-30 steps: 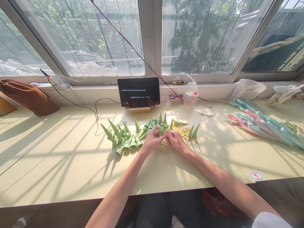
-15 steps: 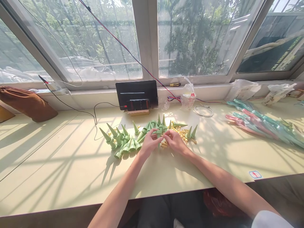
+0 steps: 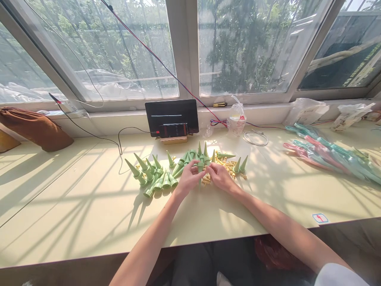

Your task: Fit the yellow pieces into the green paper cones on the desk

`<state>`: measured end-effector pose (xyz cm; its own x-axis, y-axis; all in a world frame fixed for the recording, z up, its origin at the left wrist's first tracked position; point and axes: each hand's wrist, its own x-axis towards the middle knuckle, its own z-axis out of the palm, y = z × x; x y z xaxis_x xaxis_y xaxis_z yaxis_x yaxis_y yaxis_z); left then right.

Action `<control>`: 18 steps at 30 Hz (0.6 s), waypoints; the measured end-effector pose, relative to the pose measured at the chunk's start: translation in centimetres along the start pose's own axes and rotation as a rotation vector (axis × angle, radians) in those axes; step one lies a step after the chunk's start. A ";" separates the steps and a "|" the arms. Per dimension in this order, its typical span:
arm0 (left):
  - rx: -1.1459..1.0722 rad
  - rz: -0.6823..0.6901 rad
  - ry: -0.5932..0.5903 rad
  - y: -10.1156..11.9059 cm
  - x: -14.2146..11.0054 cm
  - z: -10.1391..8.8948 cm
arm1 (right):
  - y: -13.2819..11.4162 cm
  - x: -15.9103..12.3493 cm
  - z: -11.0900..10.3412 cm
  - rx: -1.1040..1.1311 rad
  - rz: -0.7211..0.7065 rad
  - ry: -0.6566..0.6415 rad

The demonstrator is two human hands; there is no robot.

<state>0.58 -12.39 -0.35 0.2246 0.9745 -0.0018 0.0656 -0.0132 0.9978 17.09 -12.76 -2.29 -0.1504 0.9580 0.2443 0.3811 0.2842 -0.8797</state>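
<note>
One green cone (image 3: pixel 200 167) in left hand (image 3: pixel 189 178) | right hand (image 3: pixel 220 177) beside | one tablet (image 3: pixel 171 109)

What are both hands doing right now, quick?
Left hand: closed around a green plastic spike, held between thumb and fingers.
Right hand: fingertips bunched beside that spike; whether they pinch anything can't be told.

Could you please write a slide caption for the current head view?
Left hand holding a green cone, right hand beside it, with small yellow pieces nearby.

Txt illeg. on phone (image 3: pixel 173 130), sticker (image 3: pixel 320 218), cup (image 3: pixel 237 122)
</note>
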 end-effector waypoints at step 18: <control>-0.128 -0.092 -0.010 0.2 0.0 -0.1 | -0.1 -0.1 0.2 -0.082 -0.083 -0.005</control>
<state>0.49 -12.42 -0.15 0.2331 0.9679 -0.0937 -0.0383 0.1054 0.9937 16.91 -12.84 -2.31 -0.1886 0.9310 0.3126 0.4409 0.3647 -0.8201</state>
